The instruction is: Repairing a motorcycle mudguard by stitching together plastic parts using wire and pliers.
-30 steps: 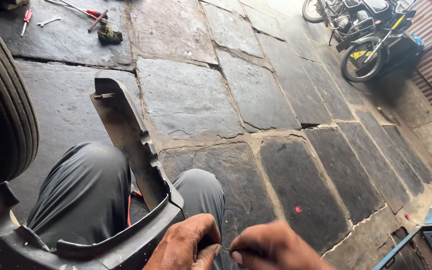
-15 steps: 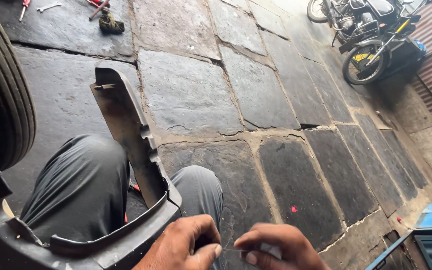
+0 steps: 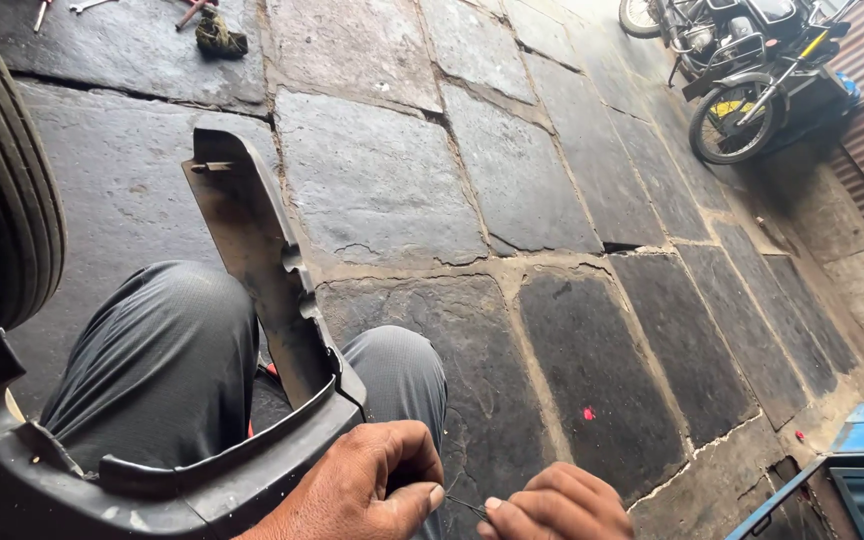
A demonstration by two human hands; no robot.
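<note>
A curved black plastic vehicle panel [image 3: 262, 260] rests across my grey-trousered knees, its long arm pointing away over the stone floor. My left hand [image 3: 367, 485] is closed at the panel's near edge, thumb and forefinger pinching one end of a thin dark wire [image 3: 464, 505]. My right hand [image 3: 557, 505] sits just to the right at the bottom edge, fingertips pinching the wire's other end. The two hands are a short gap apart.
A black tyre [image 3: 2, 190] stands at the left edge. Hand tools and a dark rag [image 3: 220, 38] lie at the far left on the stone slabs [image 3: 382, 180]. A parked motorcycle [image 3: 752, 70] and a corrugated shutter are at top right; a blue box [image 3: 852, 470] is at bottom right.
My hands have drawn slightly apart, showing the thin wire between them. The view has tilted a little, so the panel and knees sit lower in frame.
</note>
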